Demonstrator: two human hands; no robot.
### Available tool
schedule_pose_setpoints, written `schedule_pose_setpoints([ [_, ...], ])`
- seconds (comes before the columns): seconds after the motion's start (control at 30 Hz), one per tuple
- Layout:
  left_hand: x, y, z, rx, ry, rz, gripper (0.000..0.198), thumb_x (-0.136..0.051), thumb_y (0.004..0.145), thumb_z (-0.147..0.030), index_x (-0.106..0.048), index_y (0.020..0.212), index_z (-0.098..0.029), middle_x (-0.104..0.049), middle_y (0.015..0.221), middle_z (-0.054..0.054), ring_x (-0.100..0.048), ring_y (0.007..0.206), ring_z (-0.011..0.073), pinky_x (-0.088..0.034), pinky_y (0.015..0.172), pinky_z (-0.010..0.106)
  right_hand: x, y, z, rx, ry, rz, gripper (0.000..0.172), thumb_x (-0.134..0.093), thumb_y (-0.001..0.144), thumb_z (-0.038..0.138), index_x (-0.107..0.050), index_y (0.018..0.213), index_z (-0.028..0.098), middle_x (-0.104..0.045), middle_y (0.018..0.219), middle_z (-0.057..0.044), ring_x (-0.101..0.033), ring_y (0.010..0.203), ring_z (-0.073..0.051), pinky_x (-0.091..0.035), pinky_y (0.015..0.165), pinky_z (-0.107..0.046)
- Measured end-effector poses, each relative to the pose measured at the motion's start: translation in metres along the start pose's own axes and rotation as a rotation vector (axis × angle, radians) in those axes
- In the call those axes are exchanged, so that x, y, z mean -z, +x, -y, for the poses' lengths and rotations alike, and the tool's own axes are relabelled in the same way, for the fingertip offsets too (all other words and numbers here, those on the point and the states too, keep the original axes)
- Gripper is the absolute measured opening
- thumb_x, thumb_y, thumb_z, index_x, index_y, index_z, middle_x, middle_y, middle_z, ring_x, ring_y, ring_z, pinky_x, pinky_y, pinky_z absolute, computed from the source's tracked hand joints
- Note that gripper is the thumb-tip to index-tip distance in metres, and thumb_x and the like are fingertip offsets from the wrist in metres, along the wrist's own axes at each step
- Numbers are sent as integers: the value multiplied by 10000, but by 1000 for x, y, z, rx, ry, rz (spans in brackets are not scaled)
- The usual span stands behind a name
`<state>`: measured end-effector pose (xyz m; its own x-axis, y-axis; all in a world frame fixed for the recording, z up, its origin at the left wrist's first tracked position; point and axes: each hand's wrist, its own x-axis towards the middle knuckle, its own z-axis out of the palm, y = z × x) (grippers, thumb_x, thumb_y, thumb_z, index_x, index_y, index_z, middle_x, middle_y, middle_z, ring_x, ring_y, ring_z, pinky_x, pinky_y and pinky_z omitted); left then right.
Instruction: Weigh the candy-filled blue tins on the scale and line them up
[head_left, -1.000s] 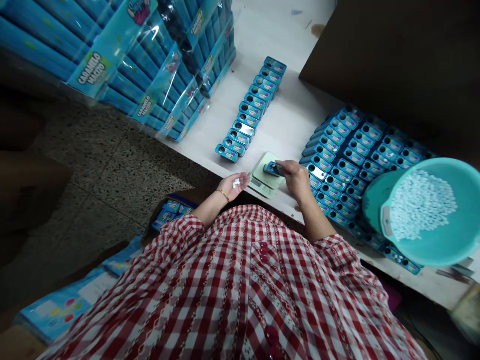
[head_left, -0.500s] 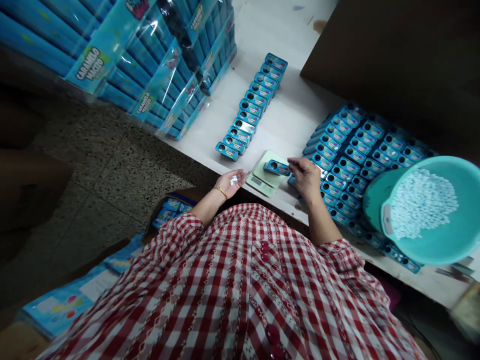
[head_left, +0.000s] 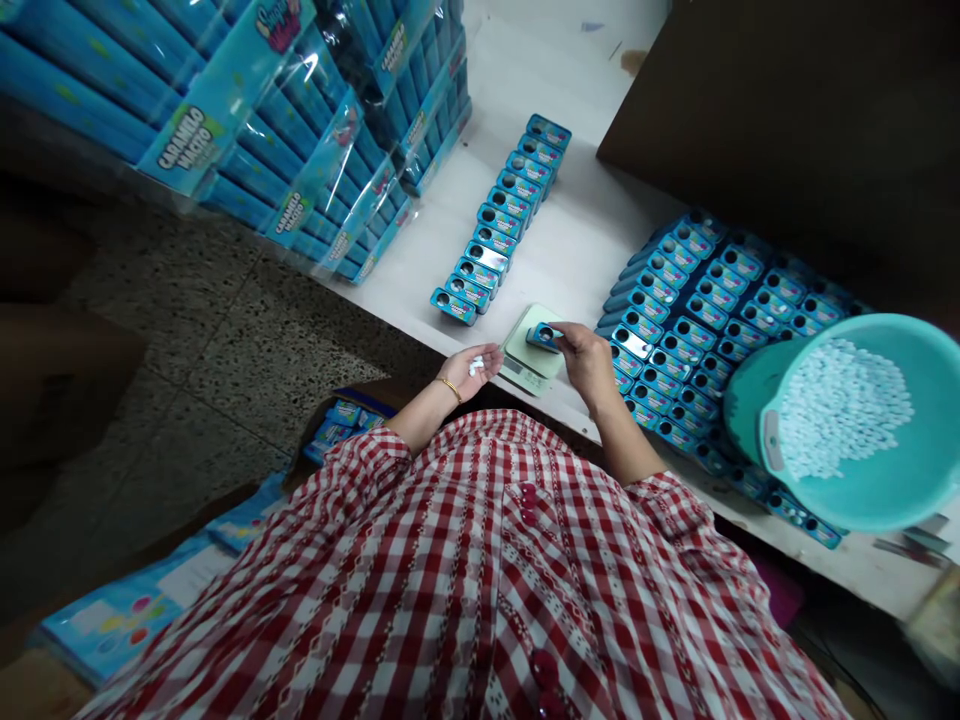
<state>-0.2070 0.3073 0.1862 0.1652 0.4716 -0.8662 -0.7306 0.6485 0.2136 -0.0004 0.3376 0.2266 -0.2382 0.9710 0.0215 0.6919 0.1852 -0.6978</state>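
My right hand is closed on a small blue candy box that rests on a pale green weighing scale at the table's front edge. My left hand, a thin gold bracelet on its wrist, is cupped palm up just left of the scale with a few small white candies in it.
A row of blue boxes runs back from the scale. A big block of the same boxes lies to the right, beside a teal basin of white candies. Wrapped blue packs are stacked at the left. A brown carton stands behind.
My right hand drew back toward the box stack half a second ago, then came back over the box on the scale. The left hand stays cupped.
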Motion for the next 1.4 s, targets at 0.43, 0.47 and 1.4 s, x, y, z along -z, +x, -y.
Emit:
schedule_pose_setpoints([
  [0.43,1,-2,-5,-13,-21,-59,149,-468,820,-72,-604,759,-71,-634,635,77,-635,614,115,-521,596,196,5,4,1,-8,-65,-7,216,-480,846,212,-672,941,188,-686,893,-66,-632,822,-186,-492,758,-310],
  [0.47,2,-1,-5,-14,-23,-62,142,-474,817,-73,-605,763,-72,-635,638,78,-635,612,115,-520,589,195,5,5,2,-10,-72,-3,216,-477,848,211,-672,940,188,-685,891,-66,-632,822,-185,-492,757,-308],
  [1.4,17,5,-21,-33,-67,-138,130,-497,801,-78,-624,825,-66,-635,653,81,-636,631,122,-521,586,196,6,1,-23,38,-453,265,717,-641,726,442,-380,1338,174,-449,1281,-160,-442,1092,-325,-413,848,-445],
])
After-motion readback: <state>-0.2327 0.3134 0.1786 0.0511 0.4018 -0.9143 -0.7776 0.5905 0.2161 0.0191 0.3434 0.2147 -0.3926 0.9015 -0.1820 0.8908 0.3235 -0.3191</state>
